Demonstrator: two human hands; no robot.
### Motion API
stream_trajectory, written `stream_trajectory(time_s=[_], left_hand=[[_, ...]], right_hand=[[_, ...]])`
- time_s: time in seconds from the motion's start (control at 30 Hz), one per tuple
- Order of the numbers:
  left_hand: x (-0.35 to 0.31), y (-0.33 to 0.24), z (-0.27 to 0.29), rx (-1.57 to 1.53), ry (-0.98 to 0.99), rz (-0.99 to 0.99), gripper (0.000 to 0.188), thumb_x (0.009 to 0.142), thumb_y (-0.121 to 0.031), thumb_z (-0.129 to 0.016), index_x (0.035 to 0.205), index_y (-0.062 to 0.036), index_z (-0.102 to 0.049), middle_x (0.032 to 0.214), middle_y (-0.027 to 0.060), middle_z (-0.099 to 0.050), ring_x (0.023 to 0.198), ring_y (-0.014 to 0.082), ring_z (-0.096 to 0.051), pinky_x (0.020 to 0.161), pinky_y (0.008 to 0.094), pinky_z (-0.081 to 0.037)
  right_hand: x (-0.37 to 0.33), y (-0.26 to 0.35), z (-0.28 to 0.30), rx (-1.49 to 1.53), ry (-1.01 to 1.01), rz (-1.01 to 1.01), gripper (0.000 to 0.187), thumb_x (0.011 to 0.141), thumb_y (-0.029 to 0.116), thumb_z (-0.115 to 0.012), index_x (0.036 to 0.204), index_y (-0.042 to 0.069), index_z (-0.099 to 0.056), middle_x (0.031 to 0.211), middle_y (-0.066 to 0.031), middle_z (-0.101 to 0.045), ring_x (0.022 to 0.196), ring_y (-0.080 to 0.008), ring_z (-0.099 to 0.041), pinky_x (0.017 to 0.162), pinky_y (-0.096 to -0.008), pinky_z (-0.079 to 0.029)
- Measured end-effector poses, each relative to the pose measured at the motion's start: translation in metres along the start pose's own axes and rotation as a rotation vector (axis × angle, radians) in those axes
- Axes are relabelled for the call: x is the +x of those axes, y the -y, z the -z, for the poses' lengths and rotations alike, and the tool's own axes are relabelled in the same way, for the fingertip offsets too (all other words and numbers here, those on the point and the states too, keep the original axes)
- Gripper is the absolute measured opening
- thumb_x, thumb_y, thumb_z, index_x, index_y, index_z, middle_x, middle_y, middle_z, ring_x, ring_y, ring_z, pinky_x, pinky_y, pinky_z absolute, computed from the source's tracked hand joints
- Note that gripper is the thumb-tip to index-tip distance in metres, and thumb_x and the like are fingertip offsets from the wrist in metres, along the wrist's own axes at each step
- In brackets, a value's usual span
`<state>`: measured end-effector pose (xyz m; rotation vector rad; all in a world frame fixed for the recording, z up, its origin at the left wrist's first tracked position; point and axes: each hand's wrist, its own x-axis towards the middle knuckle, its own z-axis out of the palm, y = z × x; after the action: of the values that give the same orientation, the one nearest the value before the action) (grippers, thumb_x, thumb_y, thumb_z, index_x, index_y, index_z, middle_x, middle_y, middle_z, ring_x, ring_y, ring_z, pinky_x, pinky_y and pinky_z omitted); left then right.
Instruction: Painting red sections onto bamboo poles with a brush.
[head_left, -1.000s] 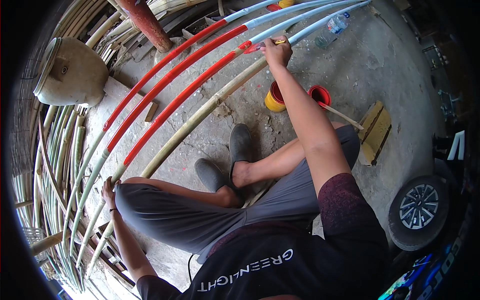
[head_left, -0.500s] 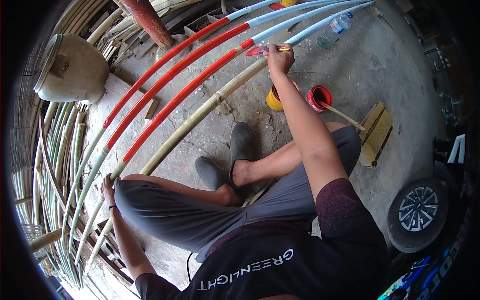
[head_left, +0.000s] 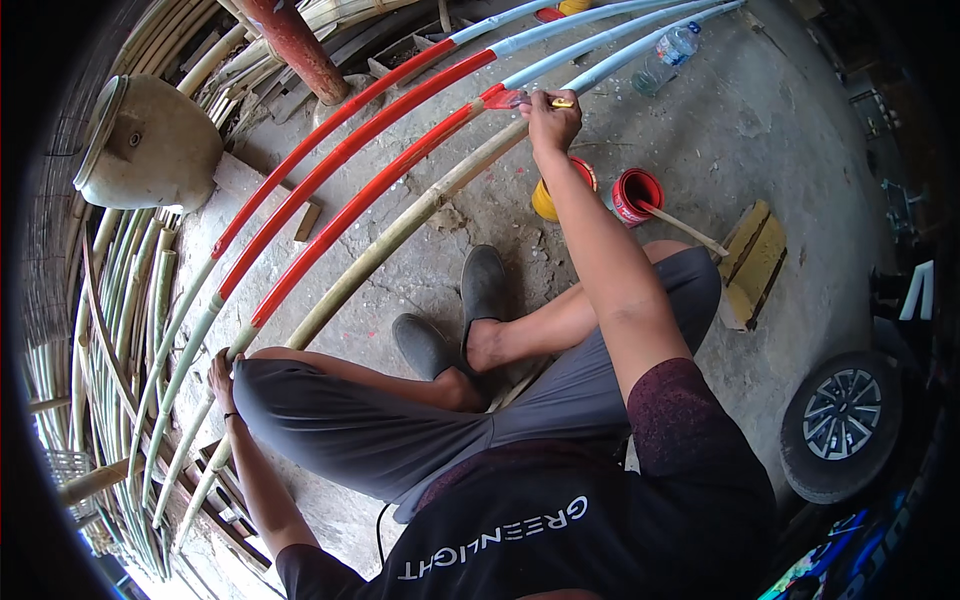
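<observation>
1. we see the right hand (head_left: 553, 122) closed on a paintbrush (head_left: 508, 99), gripping it near the middle, with its red-wet bristles aimed left and its yellow handle end showing on the other side of the fingers.
2. the third pole (head_left: 400, 166), counting down from the top, lies just left of and above that hand. its long axis runs in a gentle curve from upper right to lower left, so we see the brush meet it at a slant, near where red gives way to light blue.
3. the right hand is the nearer one to that colour change; the left hand (head_left: 222, 378) is at the pole's unpainted lower stretch beside the knee, and we read its fingers as wrapped around the pole there.
4. between the third pole and the person we find a bare pole (head_left: 420, 212), running nearly parallel, which passes just below the right hand; two more red-and-blue poles lie beyond.
5. near the right forearm stand a yellow can (head_left: 544, 202), partly covered by the arm, and a red can (head_left: 628, 208) with a stick (head_left: 690, 230) leaning out.
6. we cannot tell how firmly the bristles press, nor see the right fingertips' far side; the left palm is hidden, and the poles' upper ends run toward the frame's edge.
</observation>
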<state>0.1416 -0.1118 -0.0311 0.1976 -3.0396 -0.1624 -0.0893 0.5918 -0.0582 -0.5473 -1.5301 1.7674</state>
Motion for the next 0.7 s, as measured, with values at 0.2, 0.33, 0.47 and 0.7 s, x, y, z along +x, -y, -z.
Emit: stream_trajectory(time_s=[0.2, 0.33, 0.47, 0.7], left_hand=[[0.016, 0.019, -0.015, 0.201, 0.15, 0.098, 0.015, 0.092, -0.025, -0.054, 0.101, -0.0133, -0.056, 0.098, 0.0097, -0.065, 0.099, 0.0306, -0.061, 0.082, 0.0466, -0.041], [0.034, 0.035, -0.021, 0.255, 0.243, 0.192, 0.013, 0.094, -0.014, -0.044, 0.097, -0.0117, -0.057, 0.091, 0.0146, -0.068, 0.091, 0.0368, -0.065, 0.071, 0.0522, -0.044], [0.036, 0.045, -0.026, 0.123, 0.178, 0.231, 0.015, 0.095, -0.014, -0.043, 0.094, -0.0118, -0.058, 0.093, 0.0146, -0.069, 0.092, 0.0369, -0.066, 0.071, 0.0519, -0.047], [0.035, 0.046, -0.033, 0.148, 0.095, 0.203, 0.046, 0.071, -0.047, -0.08, 0.098, -0.013, -0.063, 0.096, 0.0126, -0.071, 0.091, 0.0368, -0.067, 0.073, 0.0491, -0.051]], right_hand=[[0.002, 0.002, 0.006, -0.331, -0.001, -0.011, 0.014, 0.082, 0.013, -0.068, 0.084, 0.005, -0.057, 0.068, -0.0122, -0.068, 0.061, -0.023, -0.071, 0.063, -0.0348, -0.057], [0.008, 0.001, 0.005, -0.489, 0.0, -0.054, 0.014, 0.081, 0.016, -0.067, 0.083, 0.005, -0.058, 0.072, -0.016, -0.069, 0.067, -0.0294, -0.072, 0.068, -0.0391, -0.057], [0.016, -0.008, -0.009, -0.594, -0.046, 0.003, 0.016, 0.079, 0.018, -0.068, 0.083, 0.005, -0.06, 0.077, -0.0174, -0.07, 0.075, -0.035, -0.07, 0.072, -0.0431, -0.056], [0.029, 0.004, -0.019, -0.576, 0.02, 0.158, 0.016, 0.086, 0.017, -0.065, 0.086, 0.004, -0.056, 0.063, -0.0088, -0.069, 0.061, -0.0185, -0.072, 0.059, -0.0305, -0.056]])
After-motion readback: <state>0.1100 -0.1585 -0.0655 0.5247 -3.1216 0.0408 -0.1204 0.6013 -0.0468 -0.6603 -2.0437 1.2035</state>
